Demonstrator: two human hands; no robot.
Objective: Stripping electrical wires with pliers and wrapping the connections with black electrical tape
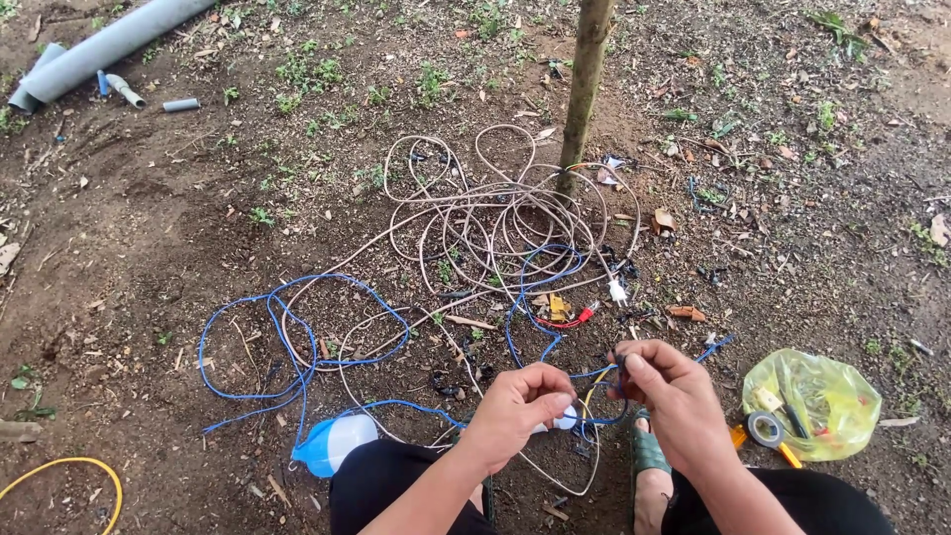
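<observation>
Nearest to me are two knees in black cloth at the bottom edge, and just above them both of my hands work close together over the dirt. My left hand is curled nearly shut, its fingertips pinched on a small white piece where the blue wire comes in. My right hand is also closed down, thumb and forefinger gripping a dark bit of that same wire just beside the left hand; what exactly sits between those fingertips I cannot tell. From the hands the blue wire runs left in loose loops across the bare ground, ending near a blue and white bulb holder lying just beside my left knee. Beyond the hands a big tangle of pale pinkish cable lies coiled around the foot of a thin tree trunk. A short red piece rests between that tangle and my hands. To the right of my right hand sits a yellow plastic bag, with a roll of black tape touching its near side. Far up left lies a grey pipe, and a yellow hose curves in at the lower left corner
</observation>
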